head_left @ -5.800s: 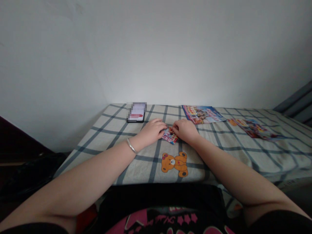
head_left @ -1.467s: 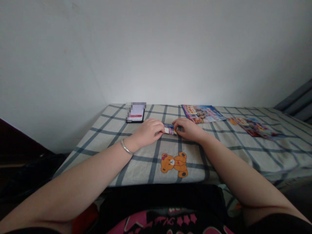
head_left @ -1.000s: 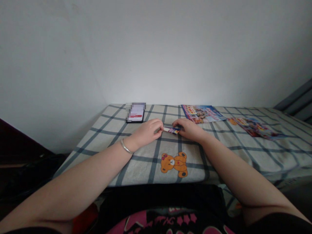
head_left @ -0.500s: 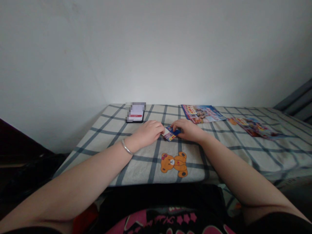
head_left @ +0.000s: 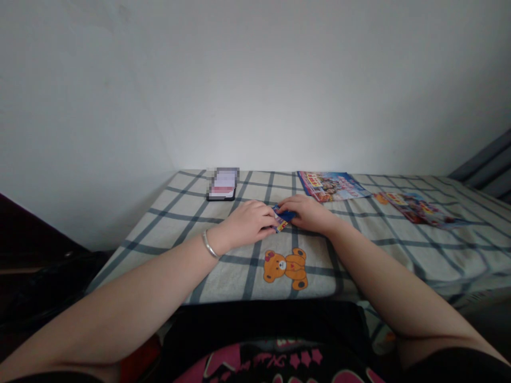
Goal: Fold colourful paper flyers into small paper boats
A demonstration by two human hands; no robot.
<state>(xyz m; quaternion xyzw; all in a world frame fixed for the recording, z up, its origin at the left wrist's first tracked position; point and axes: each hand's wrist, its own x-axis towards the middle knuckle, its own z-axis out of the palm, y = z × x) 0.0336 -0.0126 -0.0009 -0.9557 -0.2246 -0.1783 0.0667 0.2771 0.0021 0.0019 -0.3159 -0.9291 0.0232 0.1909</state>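
Note:
Between my two hands lies a small folded piece of printed paper (head_left: 284, 217), blue with yellow and red patches, low over the checked cloth. My left hand (head_left: 253, 221), with a silver bangle at the wrist, covers the paper's left side, its fingers closed on it. On the right side, the fingers of my right hand (head_left: 304, 214) grip the paper's blue upper part. Fingertips of both hands partly hide the paper. Just below, a bear printed on the cloth (head_left: 285, 268) lies nearest to me.
A phone (head_left: 222, 184) with a lit, blurred screen lies at the back left. Colourful printed leaflets lie to the right, one leaflet (head_left: 335, 186) near the wall and another leaflet (head_left: 423, 209) further right. The checked tablecloth (head_left: 167, 229) ends against a white wall (head_left: 255, 85).
My left hand has moved slightly right over the paper, covering the pale corner that showed before. My right hand has barely shifted.

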